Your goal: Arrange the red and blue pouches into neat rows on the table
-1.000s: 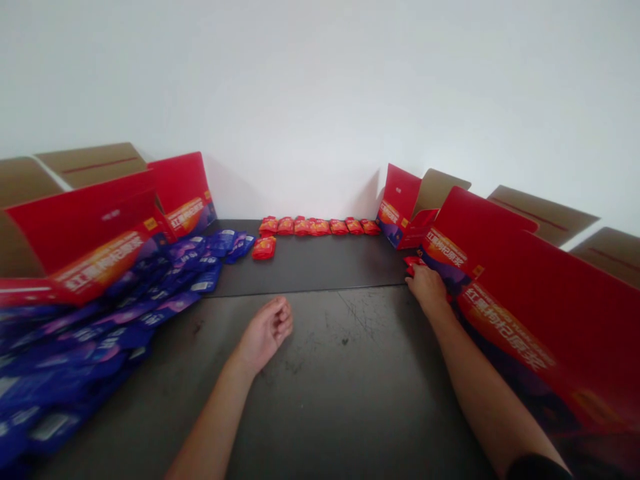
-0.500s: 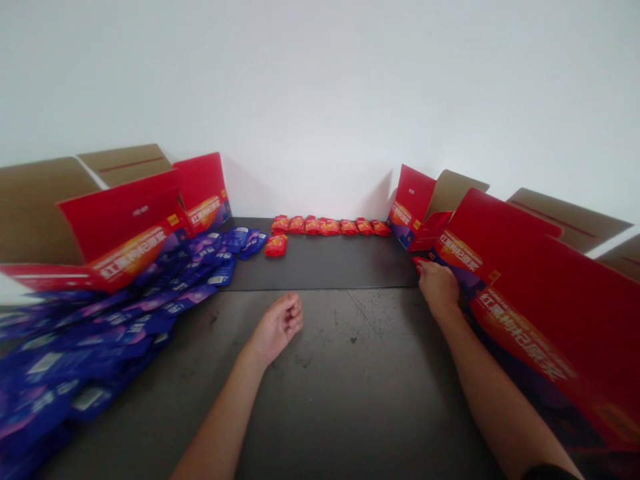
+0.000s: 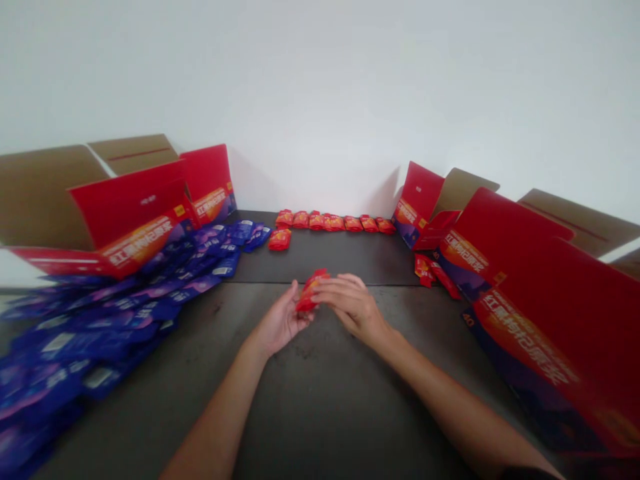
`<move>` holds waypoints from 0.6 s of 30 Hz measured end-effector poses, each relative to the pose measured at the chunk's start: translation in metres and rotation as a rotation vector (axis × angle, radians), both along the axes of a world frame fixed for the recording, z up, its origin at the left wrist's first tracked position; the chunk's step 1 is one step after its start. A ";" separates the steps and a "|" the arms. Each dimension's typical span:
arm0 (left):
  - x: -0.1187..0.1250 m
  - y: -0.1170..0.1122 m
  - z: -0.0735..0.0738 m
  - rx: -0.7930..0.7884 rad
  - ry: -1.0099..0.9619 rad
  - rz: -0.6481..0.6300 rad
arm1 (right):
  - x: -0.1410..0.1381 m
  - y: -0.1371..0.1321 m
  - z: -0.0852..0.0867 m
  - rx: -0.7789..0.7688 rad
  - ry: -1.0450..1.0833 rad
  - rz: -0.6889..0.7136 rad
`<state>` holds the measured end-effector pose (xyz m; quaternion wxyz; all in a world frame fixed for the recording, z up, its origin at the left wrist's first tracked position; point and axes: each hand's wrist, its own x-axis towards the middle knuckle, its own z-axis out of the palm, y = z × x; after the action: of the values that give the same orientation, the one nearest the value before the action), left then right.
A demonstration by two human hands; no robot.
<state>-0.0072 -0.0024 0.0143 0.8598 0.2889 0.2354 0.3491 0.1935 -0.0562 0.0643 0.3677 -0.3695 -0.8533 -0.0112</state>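
Observation:
A small red sachet (image 3: pixel 311 291) sits between my hands above the dark table. My left hand (image 3: pixel 281 320) cups it from below, and the fingers of my right hand (image 3: pixel 353 307) press on it from the right. Along the far edge of the table runs a row of several red sachets (image 3: pixel 333 223), with a single one (image 3: pixel 280 240) lying just in front. A few loose red sachets (image 3: pixel 430 272) lie at the right, near the cartons.
A large heap of blue-purple sachets (image 3: pixel 125 313) spreads over the left of the dark table (image 3: pixel 320 263). Open red printed cartons with brown flaps (image 3: pixel 145 213) stand on the left, and similar ones (image 3: pixel 505 267) stand on the right. A white wall rises behind.
My right hand has moved left from the cartons and brought a red sachet to the middle, where my left hand now holds it too. Loose red sachets now show near the right cartons.

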 end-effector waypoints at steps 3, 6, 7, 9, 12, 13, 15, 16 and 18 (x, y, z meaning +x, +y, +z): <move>0.002 0.000 -0.003 0.003 -0.002 0.053 | -0.011 -0.004 -0.016 -0.051 0.031 0.080; 0.002 0.001 -0.004 0.022 0.018 0.156 | -0.013 -0.002 -0.022 -0.121 0.174 0.096; 0.003 0.001 -0.004 0.026 0.013 0.184 | -0.015 -0.002 -0.023 -0.165 0.268 0.066; 0.004 0.001 -0.002 0.028 -0.012 0.234 | -0.019 -0.001 -0.025 -0.309 0.504 -0.025; 0.006 0.001 -0.001 0.044 -0.045 0.300 | -0.027 0.001 -0.030 -0.642 0.744 -0.084; 0.007 0.001 -0.001 0.055 -0.052 0.312 | -0.029 0.001 -0.033 -0.736 0.762 -0.082; 0.008 0.001 -0.002 0.084 -0.052 0.310 | -0.032 0.003 -0.037 -0.855 0.749 -0.085; 0.009 0.001 -0.003 0.098 -0.047 0.307 | -0.033 0.003 -0.039 -0.880 0.739 -0.094; 0.009 0.001 -0.004 0.120 -0.034 0.305 | -0.034 0.003 -0.041 -0.906 0.727 -0.108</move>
<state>0.0021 -0.0014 0.0105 0.7819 0.2946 0.2410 0.4938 0.1595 -0.0528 0.0231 0.4411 -0.5132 -0.5719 0.4637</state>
